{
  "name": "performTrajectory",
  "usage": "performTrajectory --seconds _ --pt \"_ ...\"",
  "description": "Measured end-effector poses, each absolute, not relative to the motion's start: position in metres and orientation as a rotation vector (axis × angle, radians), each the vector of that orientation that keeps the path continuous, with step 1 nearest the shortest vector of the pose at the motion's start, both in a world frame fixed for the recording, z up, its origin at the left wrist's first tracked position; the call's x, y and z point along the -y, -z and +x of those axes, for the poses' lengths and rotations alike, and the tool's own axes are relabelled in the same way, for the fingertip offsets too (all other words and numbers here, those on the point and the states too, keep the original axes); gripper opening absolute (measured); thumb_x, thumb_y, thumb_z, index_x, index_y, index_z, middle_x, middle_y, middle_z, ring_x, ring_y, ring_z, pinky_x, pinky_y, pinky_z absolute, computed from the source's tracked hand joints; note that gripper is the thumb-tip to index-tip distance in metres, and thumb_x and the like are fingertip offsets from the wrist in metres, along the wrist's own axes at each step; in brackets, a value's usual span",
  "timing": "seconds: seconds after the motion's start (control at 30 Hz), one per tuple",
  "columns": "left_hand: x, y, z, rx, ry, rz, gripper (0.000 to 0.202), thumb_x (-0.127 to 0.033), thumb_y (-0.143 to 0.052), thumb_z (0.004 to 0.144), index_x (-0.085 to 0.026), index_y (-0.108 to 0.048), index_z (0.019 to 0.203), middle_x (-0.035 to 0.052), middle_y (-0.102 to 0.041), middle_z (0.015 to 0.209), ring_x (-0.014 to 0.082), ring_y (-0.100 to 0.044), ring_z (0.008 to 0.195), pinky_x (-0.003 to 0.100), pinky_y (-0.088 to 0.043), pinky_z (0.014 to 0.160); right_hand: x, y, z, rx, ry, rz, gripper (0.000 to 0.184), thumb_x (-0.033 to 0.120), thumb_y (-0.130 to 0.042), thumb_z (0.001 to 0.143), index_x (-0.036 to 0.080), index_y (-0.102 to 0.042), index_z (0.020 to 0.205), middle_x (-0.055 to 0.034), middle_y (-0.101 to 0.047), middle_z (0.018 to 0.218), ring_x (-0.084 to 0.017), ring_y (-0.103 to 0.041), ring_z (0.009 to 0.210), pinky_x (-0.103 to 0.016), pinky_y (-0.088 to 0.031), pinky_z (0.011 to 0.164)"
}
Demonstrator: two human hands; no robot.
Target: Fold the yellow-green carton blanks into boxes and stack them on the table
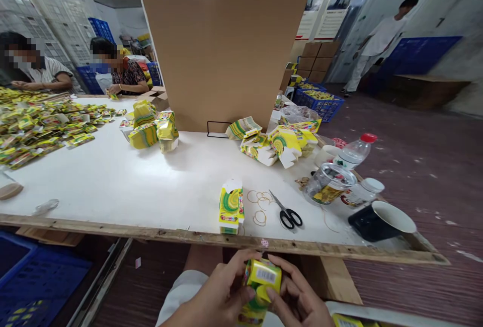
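Note:
Over my lap, just below the table's front edge, I hold a small yellow carton [260, 272] with a barcode on its upper face. My left hand [222, 292] closes on its left side, the thumb lying across the front. My right hand [302, 294] grips the right side, its thumb pressed at a yellow flap. On the table beyond stands a stack of flattened yellow cartons [231, 206]. Right of it lie several loose rubber bands [260, 203] and black-handled scissors [289, 216].
A cardboard sheet [226, 55] stands upright behind bundled cartons [285, 143]. At right are a dark mug [372, 224], a clear jar [326, 186] and a bottle [354, 152]. Many small yellow packs [56, 126] cover the far left, near two seated people. Another person [381, 40] stands back right.

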State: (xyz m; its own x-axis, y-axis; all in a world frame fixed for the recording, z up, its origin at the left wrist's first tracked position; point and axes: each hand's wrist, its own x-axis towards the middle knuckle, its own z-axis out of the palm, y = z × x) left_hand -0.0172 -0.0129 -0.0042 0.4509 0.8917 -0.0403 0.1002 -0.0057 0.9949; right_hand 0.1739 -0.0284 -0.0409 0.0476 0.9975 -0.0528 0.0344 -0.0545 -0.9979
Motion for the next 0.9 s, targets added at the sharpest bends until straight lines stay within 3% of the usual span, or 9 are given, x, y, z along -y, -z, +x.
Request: performTrajectory --seconds 0.17,0.3,0.43,0.57,0.67,0.73,0.9 --pt "0.012 0.005 -0.018 -0.849 -0.767 1.395 0.057 -0.042 -0.058 0.094 -0.020 -0.040 0.143 0.0154 -0.071 0.111 0.0282 -0.066 0.105 0.035 -0.050 0.089 0.023 0.051 0.174 1.307 -1.054 -1.364 0.049 0.060 -0.065 0.084 0.023 -0.065 0.116 0.0059 -0.050 0.059 -0.013 -0.047 0.052 -0.020 -0.044 0.051" --pt "0.013 0.013 -0.015 -0.778 -0.850 1.270 0.062 -0.052 -0.061 0.091 -0.019 -0.041 0.141 0.0151 -0.072 0.105 0.0276 -0.070 0.097 0.035 -0.052 0.084 0.023 0.047 0.168 1.346 -1.000 -1.403 0.047 0.056 -0.065 0.084 0.023 -0.062 0.117 0.0093 -0.040 0.057 -0.011 -0.038 0.048 -0.021 -0.037 0.048" --pt "0.013 0.012 -0.017 -0.769 -0.859 1.297 0.059 -0.048 -0.059 0.094 -0.021 -0.041 0.143 0.0138 -0.073 0.106 0.0258 -0.070 0.099 0.036 -0.052 0.090 0.023 0.035 0.161 1.369 -0.991 -1.450 0.040 0.049 -0.065 0.086 0.021 -0.060 0.115 0.0112 -0.034 0.057 -0.011 -0.034 0.047 -0.021 -0.036 0.049" --pt "0.012 0.006 -0.021 -0.757 -0.875 1.253 0.054 -0.039 -0.060 0.096 -0.024 -0.041 0.143 0.0140 -0.071 0.119 0.0263 -0.068 0.111 0.035 -0.053 0.094 0.022 0.017 0.165 1.412 -1.006 -1.377 0.032 0.039 -0.065 0.089 0.021 -0.064 0.116 0.0071 -0.049 0.061 -0.012 -0.048 0.053 -0.021 -0.043 0.051" --pt "0.010 0.006 -0.022 -0.733 -0.872 1.207 0.050 -0.035 -0.064 0.094 -0.025 -0.046 0.140 0.0126 -0.073 0.118 0.0249 -0.071 0.105 0.033 -0.056 0.089 0.022 0.008 0.167 1.390 -0.874 -1.268 0.019 0.032 -0.065 0.091 0.024 -0.072 0.107 -0.0032 -0.068 0.087 -0.017 -0.066 0.079 -0.025 -0.053 0.071" --pt "0.011 0.009 -0.020 -0.757 -0.878 1.244 0.048 -0.031 -0.066 0.093 -0.025 -0.050 0.138 0.0119 -0.075 0.115 0.0238 -0.073 0.101 0.031 -0.057 0.086 0.022 0.006 0.166 1.289 -0.866 -1.198 0.012 0.028 -0.066 0.091 0.025 -0.074 0.099 -0.0060 -0.072 0.100 -0.020 -0.069 0.094 -0.029 -0.055 0.083" --pt "0.012 0.011 -0.011 -0.875 -1.048 1.393 0.035 -0.025 -0.070 0.089 -0.024 -0.068 0.124 0.0127 -0.071 0.128 0.0260 -0.070 0.113 0.030 -0.060 0.090 0.024 0.008 0.160 1.052 -0.977 -1.065 0.007 0.022 -0.070 0.088 0.026 -0.075 0.092 -0.0027 -0.074 0.094 -0.017 -0.070 0.090 -0.026 -0.056 0.082"
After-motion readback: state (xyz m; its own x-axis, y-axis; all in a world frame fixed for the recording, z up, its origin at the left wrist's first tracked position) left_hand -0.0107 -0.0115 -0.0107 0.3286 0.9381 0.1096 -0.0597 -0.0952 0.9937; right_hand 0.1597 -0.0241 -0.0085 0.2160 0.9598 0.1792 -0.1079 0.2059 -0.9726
